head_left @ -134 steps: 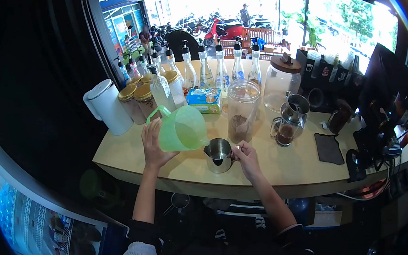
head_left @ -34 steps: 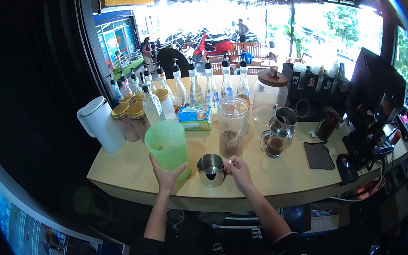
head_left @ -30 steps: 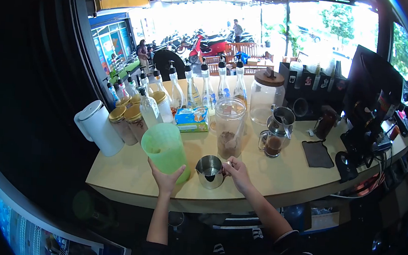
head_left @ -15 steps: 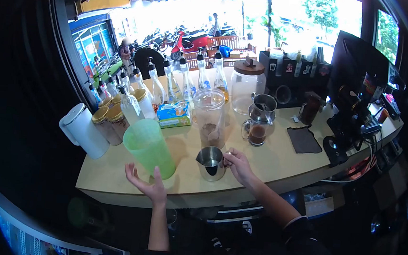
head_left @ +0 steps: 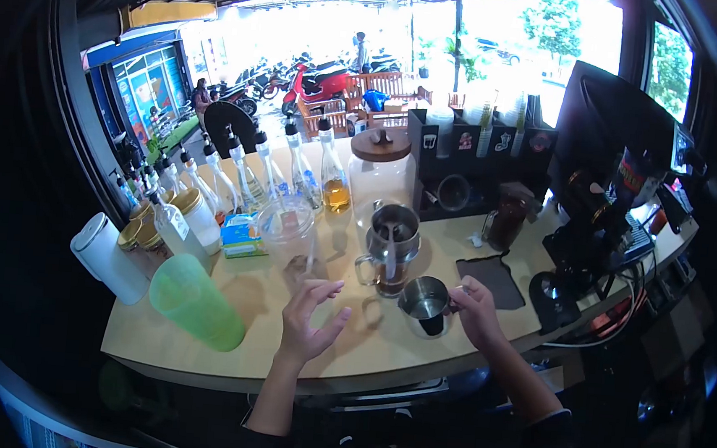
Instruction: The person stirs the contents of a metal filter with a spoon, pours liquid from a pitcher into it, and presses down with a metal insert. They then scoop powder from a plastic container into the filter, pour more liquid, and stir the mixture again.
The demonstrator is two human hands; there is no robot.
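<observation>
My right hand (head_left: pixel 478 311) grips the handle of a stainless steel milk pitcher (head_left: pixel 425 301) near the counter's front. The inside looks shiny, and I cannot make out any contents. My left hand (head_left: pixel 310 325) is open, fingers apart and empty, just in front of a clear plastic jug (head_left: pixel 286 233) with some brown powder at its bottom. Behind the milk pitcher are a steel cup-like vessel (head_left: pixel 394 231) and a glass mug (head_left: pixel 390 279) with brown liquid, partly overlapping in view. To the left of my left hand, a green translucent pitcher (head_left: pixel 196 302) stands on the counter.
Pump bottles (head_left: pixel 335 180) line the back left, near a blue-green box (head_left: pixel 244 238) and a white jug (head_left: pixel 110 259). A wooden-lidded glass jar (head_left: pixel 382 175) stands behind the mug. Rightward are a dark cloth (head_left: pixel 493 279), a cup organizer (head_left: pixel 483 137) and black coffee equipment (head_left: pixel 585 229).
My right hand has carried the milk pitcher rightward, away from the clear jug. My left hand has moved from beside the green pitcher to before the clear jug. The view has shifted.
</observation>
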